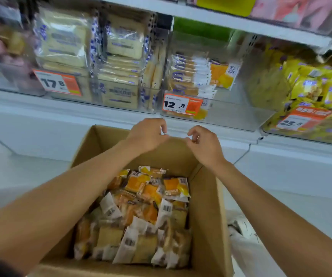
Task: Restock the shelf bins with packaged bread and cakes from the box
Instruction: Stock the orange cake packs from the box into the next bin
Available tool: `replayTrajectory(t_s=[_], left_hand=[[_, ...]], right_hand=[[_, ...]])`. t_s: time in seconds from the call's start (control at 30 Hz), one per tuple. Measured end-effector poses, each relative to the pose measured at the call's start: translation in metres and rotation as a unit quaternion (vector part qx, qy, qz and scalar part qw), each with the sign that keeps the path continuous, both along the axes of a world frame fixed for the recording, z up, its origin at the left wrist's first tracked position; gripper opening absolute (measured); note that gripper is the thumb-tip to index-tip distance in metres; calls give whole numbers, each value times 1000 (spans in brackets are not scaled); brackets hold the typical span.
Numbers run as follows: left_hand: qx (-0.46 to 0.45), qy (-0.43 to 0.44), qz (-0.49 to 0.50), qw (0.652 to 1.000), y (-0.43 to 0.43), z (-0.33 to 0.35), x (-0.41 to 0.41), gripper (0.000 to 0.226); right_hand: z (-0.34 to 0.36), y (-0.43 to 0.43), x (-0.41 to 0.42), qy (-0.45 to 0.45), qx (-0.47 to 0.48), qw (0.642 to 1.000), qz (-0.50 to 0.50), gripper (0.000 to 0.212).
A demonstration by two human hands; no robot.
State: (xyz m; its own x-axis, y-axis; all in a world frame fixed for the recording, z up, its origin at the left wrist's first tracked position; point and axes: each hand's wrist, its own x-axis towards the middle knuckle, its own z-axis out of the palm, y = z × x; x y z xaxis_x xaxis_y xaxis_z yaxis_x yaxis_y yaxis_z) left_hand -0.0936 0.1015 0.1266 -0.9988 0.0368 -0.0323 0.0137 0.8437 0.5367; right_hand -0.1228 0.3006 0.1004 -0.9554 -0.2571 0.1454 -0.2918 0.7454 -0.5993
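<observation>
An open cardboard box (209,206) stands below the shelf and holds several orange-and-white packaged cakes (141,208). Both of my arms reach over it. My left hand (147,134) hovers above the box's far edge, fingers loosely curled, holding nothing. My right hand (204,145) is beside it, a little lower, also loosely curled and holding nothing. Just beyond the hands sits a clear shelf bin (235,118) with a 12.8 price tag (182,104). It is partly filled with the same cakes (191,76) along its left side.
To the left, clear bins hold stacked sliced-bread packs (121,56) behind a 17.8 tag (58,82). On the right, a bin of yellow packets (311,82) carries a 25.8 tag. A white shelf ledge (61,116) runs under the bins. Another shelf hangs overhead.
</observation>
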Motion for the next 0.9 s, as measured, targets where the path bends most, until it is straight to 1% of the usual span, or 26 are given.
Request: replayTrajectory(t_s=[0.07,0.17,0.23,0.3,0.4,0.5,0.53,0.57,0.6,0.63,0.67,0.73,0.77,0.8,0.83,0.87,0.9], left_hand=[[11,-76,22,997,-25,-42,28,14],[30,-168,78,982,-64,-103,57,15],[48,-202,112,972,-84,-135,70,16],[69,-217,140,963,-97,-161,80,18],[110,-234,187,948,-103,-189,92,21],[134,-250,209,936,-103,-208,99,17],[140,-254,212,933,-103,-213,100,15],[144,-253,214,932,-102,-217,101,14],[148,-253,217,931,-101,-221,102,13],[153,-253,220,930,-101,-224,102,14],[163,-255,225,926,-100,-227,101,15],[190,-258,240,916,-97,-229,98,11],[208,-259,252,909,-94,-230,96,10],[235,-264,271,895,-90,-229,93,17],[274,-281,291,873,-85,-227,90,31],[328,-310,310,837,-79,-223,87,46],[388,-341,325,793,-72,-219,84,55]], right_hand=[[-41,-5,21,-92,46,995,16,13],[-106,-17,38,-206,106,972,39,24],[-147,-32,44,-261,128,955,56,34],[-183,-52,50,-302,138,940,82,43],[-229,-90,54,-305,136,934,128,52],[-266,-124,51,-292,142,934,150,69],[-279,-130,50,-284,160,933,154,69],[-288,-133,49,-272,190,929,164,65],[-295,-133,48,-262,216,924,176,58],[-298,-133,47,-256,217,924,182,50],[-299,-131,47,-247,183,935,178,40],[-293,-125,46,-247,90,955,133,20],[-284,-122,47,-251,58,961,102,17],[-270,-119,49,-257,37,963,68,20],[-253,-117,53,-269,7,962,43,27],[-236,-115,59,-289,-40,956,44,32],[-221,-113,65,-310,-82,945,70,34]])
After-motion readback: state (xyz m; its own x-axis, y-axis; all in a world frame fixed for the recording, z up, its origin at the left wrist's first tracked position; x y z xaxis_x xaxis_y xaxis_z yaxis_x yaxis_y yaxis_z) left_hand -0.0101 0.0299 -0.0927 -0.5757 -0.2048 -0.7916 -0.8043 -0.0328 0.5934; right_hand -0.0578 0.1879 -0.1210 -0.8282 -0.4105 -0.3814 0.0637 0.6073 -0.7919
